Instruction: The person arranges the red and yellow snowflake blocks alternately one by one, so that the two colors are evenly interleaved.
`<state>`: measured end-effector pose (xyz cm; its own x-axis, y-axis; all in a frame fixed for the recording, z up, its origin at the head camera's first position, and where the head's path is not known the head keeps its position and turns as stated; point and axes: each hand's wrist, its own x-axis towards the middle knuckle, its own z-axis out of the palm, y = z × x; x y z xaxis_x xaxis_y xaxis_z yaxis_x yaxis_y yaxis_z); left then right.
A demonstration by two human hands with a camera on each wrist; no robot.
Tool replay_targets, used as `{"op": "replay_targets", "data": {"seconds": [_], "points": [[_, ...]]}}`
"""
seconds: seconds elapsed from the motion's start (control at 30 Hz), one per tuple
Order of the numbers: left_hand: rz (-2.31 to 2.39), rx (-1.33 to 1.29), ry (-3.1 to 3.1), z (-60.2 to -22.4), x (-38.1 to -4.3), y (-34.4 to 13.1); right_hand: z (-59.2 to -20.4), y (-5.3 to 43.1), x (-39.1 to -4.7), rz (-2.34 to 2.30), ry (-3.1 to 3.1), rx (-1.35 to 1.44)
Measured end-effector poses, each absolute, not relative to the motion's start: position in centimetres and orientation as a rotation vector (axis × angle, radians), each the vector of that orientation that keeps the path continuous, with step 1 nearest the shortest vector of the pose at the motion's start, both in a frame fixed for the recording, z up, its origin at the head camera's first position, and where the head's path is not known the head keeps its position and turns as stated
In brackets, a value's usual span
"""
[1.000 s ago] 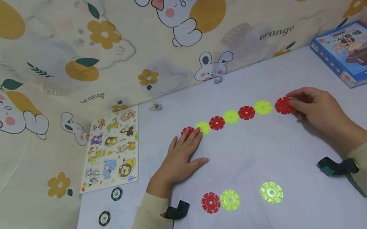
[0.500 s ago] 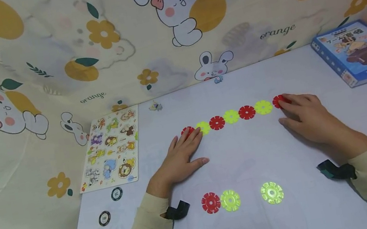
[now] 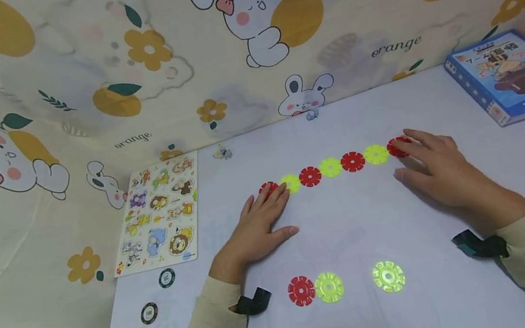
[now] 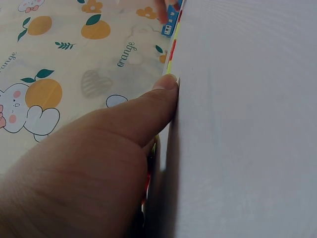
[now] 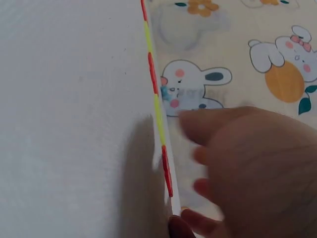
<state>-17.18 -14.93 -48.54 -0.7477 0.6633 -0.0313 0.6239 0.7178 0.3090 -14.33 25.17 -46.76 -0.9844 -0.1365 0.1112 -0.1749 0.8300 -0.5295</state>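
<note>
A row of flat notched plastic discs, alternating red and yellow-green, crosses the white table in the head view. My left hand point(image 3: 258, 226) lies palm down with its fingertips over the red disc point(image 3: 266, 188) and yellow-green disc point(image 3: 292, 183) at the row's left end. At the right end, fingertips of my right hand point(image 3: 445, 170) rest on a red disc point(image 3: 395, 148), partly covering it. That disc meets the neighbouring yellow-green disc point(image 3: 376, 154). My right thumb is held apart from the discs. In the right wrist view the row appears edge-on, with a red disc point(image 5: 167, 171) nearest.
Nearer me lie a red disc point(image 3: 301, 291) touching a yellow-green disc point(image 3: 329, 287), and another yellow-green disc point(image 3: 388, 276) apart. An animal sticker board point(image 3: 158, 214) and two round black-and-white chips point(image 3: 167, 277) are at left. A blue box point(image 3: 516, 75) stands back right; small figures point(image 3: 222, 152) sit behind.
My right hand has gone from pinching the end red disc to touching it with extended fingers. The disc has slid left, closing the gap to the yellow-green one. My left hand has stayed still.
</note>
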Motion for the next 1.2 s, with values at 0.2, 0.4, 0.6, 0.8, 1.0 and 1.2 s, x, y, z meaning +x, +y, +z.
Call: {"op": "replay_targets", "data": {"seconds": [0.2,0.4,0.6,0.8,1.0,1.2], "points": [[0.42,1.045,2.782,-48.5,-17.2,-14.9,-46.3,23.8,-13.4,1.251,-2.788,0.247],[0.418,1.042,2.786,-48.4,-17.2,-14.9,-46.4,19.6,-11.1,1.61,-2.82,0.517],[0.421,1.03,2.777,-48.3,-17.2,-14.9,-46.6,14.6,-8.2,1.651,-2.933,0.861],[0.418,1.033,2.787,-48.3,-17.1,-14.9,-47.2,11.1,-6.0,1.172,-2.998,1.128],[0.441,1.028,2.782,-48.1,-17.0,-14.8,-47.0,10.3,-5.5,1.161,-2.986,1.051],[0.45,1.033,2.777,-48.1,-17.0,-14.8,-46.6,10.7,-5.6,1.166,-3.038,1.101]]}}
